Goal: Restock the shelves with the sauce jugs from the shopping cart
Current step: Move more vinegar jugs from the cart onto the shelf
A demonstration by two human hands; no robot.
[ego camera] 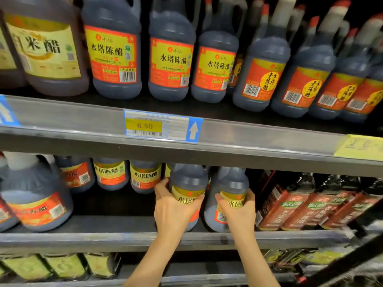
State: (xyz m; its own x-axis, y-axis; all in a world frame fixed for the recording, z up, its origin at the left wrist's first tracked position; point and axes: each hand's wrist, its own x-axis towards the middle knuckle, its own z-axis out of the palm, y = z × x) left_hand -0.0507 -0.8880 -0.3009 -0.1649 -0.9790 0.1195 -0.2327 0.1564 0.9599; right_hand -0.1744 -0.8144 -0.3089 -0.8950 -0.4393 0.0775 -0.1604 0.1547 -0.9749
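Two dark sauce jugs with yellow and red labels stand side by side at the front of the middle shelf (116,238). My left hand (173,206) grips the left jug (189,181) around its label. My right hand (238,210) grips the right jug (233,183) the same way. Both jugs rest upright on the shelf board, their tops hidden under the shelf above. More jugs of the same kind (145,176) stand further back to the left. The shopping cart is out of view.
The upper shelf (83,119) carries a row of dark vinegar jugs (170,52) and a 6.50 price tag (145,126). A large jug (35,195) stands at the middle shelf's left, red boxed bottles (290,206) at its right. Green packs (62,266) lie below.
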